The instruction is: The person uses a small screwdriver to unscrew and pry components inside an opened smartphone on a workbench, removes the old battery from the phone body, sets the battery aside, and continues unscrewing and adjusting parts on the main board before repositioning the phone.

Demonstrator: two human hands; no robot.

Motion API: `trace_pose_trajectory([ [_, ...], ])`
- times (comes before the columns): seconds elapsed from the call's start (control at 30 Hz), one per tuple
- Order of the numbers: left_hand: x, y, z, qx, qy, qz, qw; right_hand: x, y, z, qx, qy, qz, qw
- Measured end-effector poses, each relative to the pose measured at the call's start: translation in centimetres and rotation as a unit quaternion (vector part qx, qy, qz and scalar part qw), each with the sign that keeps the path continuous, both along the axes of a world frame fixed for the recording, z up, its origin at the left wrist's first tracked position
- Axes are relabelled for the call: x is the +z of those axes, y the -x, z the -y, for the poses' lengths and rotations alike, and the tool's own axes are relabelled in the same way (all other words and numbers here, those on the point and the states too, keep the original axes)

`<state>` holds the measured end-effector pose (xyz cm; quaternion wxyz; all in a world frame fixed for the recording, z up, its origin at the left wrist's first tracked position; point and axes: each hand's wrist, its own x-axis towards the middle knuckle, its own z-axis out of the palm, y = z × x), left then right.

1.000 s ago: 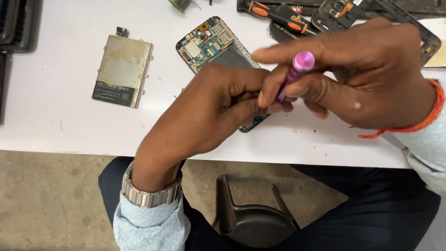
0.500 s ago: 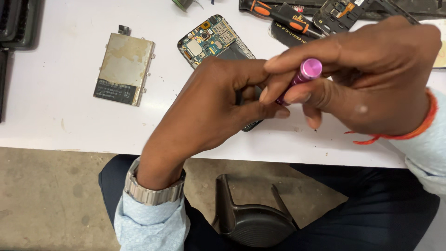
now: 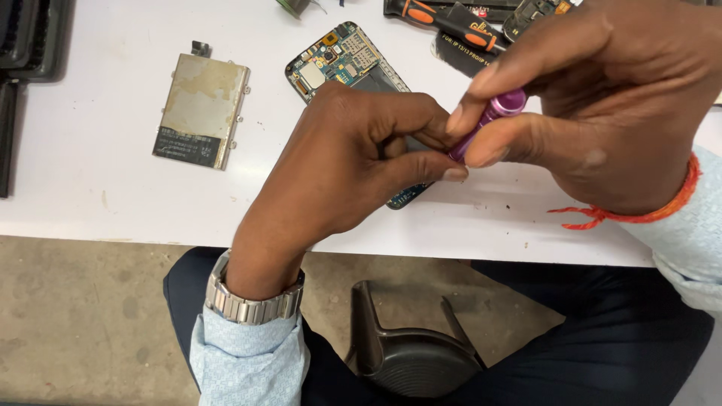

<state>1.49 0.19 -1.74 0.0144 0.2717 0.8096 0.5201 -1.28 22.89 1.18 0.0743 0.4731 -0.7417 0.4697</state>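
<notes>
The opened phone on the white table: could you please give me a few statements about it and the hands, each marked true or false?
1. The right hand pinches a purple-handled screwdriver. True.
2. The left hand rests over the opened phone, whose circuit board is exposed. True.
3. The metal plate lies on top of the phone. False: it lies apart from the phone, on the white table.
4. A metal wristwatch is on the right wrist. False: it is on the left wrist; the right wrist has an orange thread.
5. The orange-handled screwdriver is held in the left hand. False: it lies on the table's far side, unheld.
</notes>
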Motion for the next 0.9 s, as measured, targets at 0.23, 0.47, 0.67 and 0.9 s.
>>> trace_pose_trajectory([
  [0.23,0.9,-0.3,-0.3,-0.022,-0.030,0.064,0.997,0.4,0.3,-0.7,0.025,-0.043,0.032,0.998],
  [0.47,1.1,-0.5,-0.5,-0.057,-0.101,0.136,0.984,1.0,0.2,-1.0,0.025,-0.132,0.012,0.991],
  [0.67,0.6,-0.4,-0.7,0.031,0.034,-0.027,0.999,0.3,-0.9,0.6,-0.003,0.004,-0.001,1.000],
  [0.9,0.3,-0.4,-0.2,-0.080,-0.098,0.063,0.990,1.2,-0.3,-0.5,-0.050,-0.116,0.074,0.989],
])
